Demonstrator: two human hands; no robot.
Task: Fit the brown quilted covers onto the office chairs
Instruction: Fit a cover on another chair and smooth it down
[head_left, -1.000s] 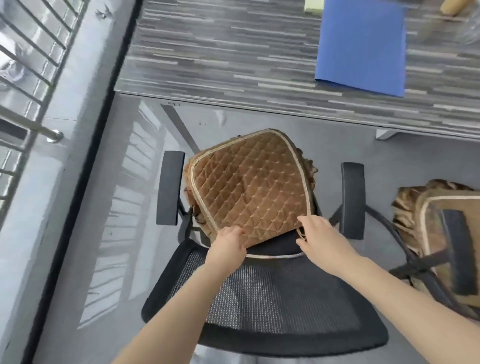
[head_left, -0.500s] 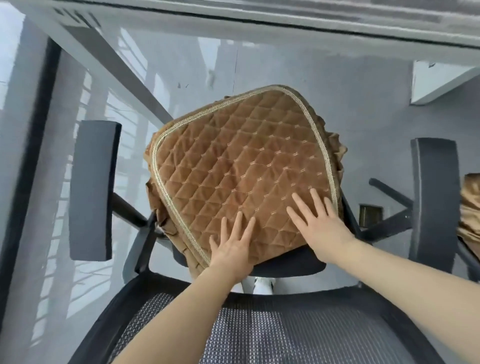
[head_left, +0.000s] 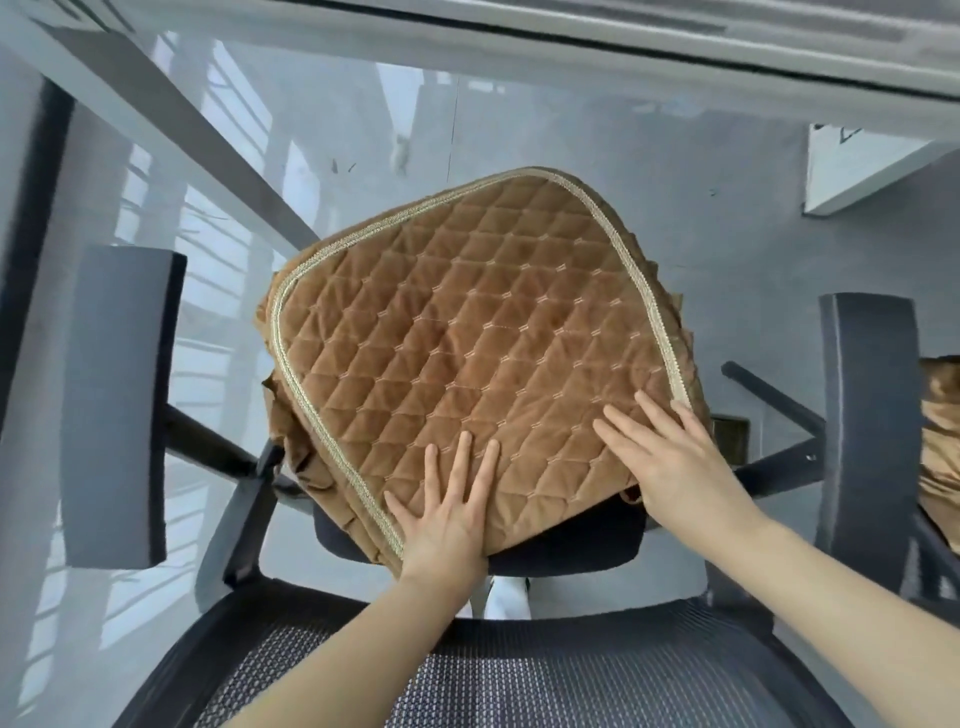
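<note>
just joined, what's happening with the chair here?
A person leans over the mesh backrest of an office chair, fitting a brown quilted cover on its seat. Both hands lie flat, fingers spread, on the cover's near edge: the left hand at its near left corner, the right hand at the near right. The cover sits skewed, with a strip of black seat cushion bare at the near side. Another brown cover shows at the right edge.

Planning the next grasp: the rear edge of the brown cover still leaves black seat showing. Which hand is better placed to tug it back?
Probably the left. The left hand lies flat at the near corner of the brown quilted cover, palm across the beige piping at the exposed black seat. The right hand rests flat further in.
</note>
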